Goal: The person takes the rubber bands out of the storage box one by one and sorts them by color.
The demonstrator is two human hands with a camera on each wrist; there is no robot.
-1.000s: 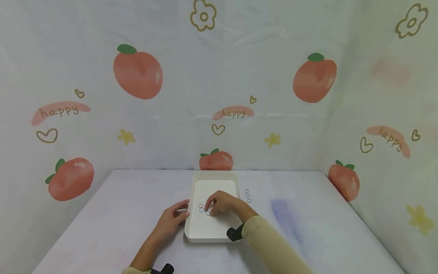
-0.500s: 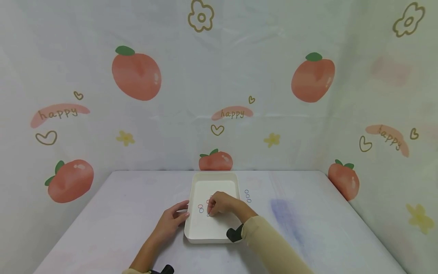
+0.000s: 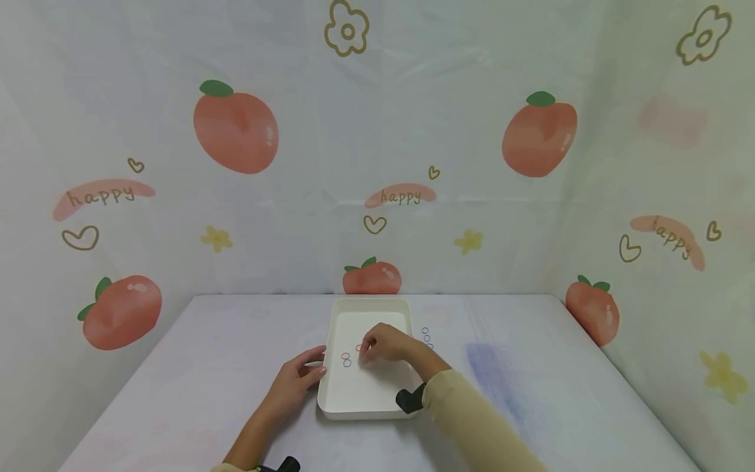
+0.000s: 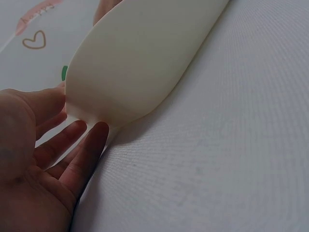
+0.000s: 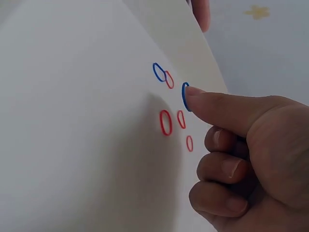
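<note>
A white rectangular tray [image 3: 367,415] lies on the table in the head view. My left hand [image 3: 295,380] rests at its left side, its fingertips against the outer wall [image 4: 130,63] in the left wrist view. Over the middle of the tray, my right hand [image 3: 386,344] pinches a thin blue ring [image 5: 183,94] between thumb and index finger, its other fingers curled in. Below lie another blue ring [image 5: 155,70] with a red ring [image 5: 172,81] touching it, and several more red rings, one of them a larger-looking red ring [image 5: 161,122]. The index fingertip is hidden behind the thumb.
Several blue-looking rings [image 3: 425,334] lie in a short row on the table just right of the tray. A patterned cloth wall [image 3: 307,229] rises behind the table. The right forearm sleeve [image 3: 472,413] crosses the tray's right side.
My right hand has closed on the blue ring near the middle of the tray and lifted it, moving slightly up and away. The left hand stays at the tray's side.
</note>
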